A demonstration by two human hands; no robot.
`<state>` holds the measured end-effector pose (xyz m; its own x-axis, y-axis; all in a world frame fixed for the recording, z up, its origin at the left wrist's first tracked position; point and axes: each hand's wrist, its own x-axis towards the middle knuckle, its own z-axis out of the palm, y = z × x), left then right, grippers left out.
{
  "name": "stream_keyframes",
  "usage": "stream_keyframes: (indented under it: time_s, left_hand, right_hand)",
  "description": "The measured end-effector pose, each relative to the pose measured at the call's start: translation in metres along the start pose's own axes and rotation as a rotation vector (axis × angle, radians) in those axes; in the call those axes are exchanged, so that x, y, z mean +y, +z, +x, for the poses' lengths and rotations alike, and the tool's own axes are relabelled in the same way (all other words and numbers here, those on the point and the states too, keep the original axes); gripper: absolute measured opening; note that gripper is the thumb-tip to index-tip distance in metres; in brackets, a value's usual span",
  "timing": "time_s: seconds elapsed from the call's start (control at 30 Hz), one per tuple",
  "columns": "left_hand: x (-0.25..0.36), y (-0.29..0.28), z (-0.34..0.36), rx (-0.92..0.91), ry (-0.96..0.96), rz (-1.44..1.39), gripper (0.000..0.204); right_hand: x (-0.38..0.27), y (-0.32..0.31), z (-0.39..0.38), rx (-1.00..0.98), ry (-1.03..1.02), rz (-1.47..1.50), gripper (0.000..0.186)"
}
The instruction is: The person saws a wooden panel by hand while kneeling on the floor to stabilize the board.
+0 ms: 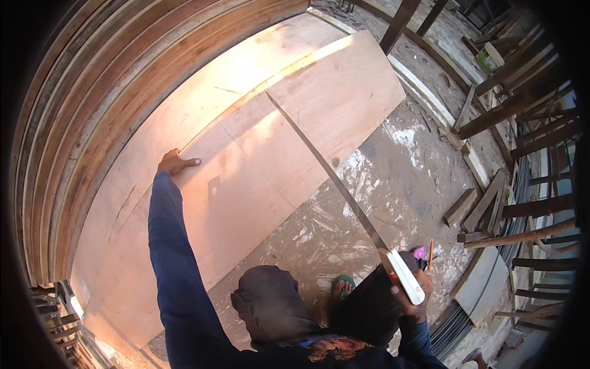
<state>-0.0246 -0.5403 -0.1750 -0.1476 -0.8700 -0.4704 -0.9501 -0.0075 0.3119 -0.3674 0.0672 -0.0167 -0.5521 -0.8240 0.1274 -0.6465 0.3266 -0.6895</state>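
A pale plywood sheet point(258, 178) lies slantwise in front of me, on top of another plywood sheet point(239, 67). My left hand point(176, 163) grips the upper sheet's far edge, its thumb stretched over the face and its other fingers partly hidden. In my right hand point(413, 296), low on the right, is the white and red handle of a handsaw point(335, 178). The long blade reaches up and left across the sheet, its tip near the far edge. Whether the teeth touch the wood I cannot tell. A thin straight line crosses the sheet left of the blade.
Stacked boards point(92, 123) rise along the left. Dark wooden posts point(491, 120) and short wood offcuts point(476, 209) are at the right. Below them lie grey panels point(482, 289) and a bundle of dark rods point(455, 332). The dirt floor point(381, 178) has white splashes. My sandaled foot point(342, 286) shows between my knees.
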Motion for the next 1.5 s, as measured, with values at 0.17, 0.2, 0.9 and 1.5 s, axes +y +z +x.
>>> stream_keyframes:
  time_s: [0.17, 0.2, 0.9, 1.5]
  left_hand:
    - [0.032, -0.010, -0.078, 0.154, 0.038, 0.147, 0.096]
    - [0.038, -0.012, -0.097, 0.127, 0.036, 0.114, 0.096]
    - [0.090, 0.037, -0.283, 0.605, 0.134, 0.280, 0.101]
    - [0.093, 0.002, -0.229, 0.311, 0.062, 0.226, 0.093]
  right_hand:
    - [-0.026, -0.016, -0.002, -0.029, -0.065, 0.103, 0.024]
    - [-0.032, -0.024, -0.003, -0.052, -0.032, 0.141, 0.024]
    - [0.033, 0.007, 0.035, -0.257, -0.150, 0.567, 0.073]
    - [0.017, 0.037, 0.064, -0.496, 0.072, 0.804, 0.060]
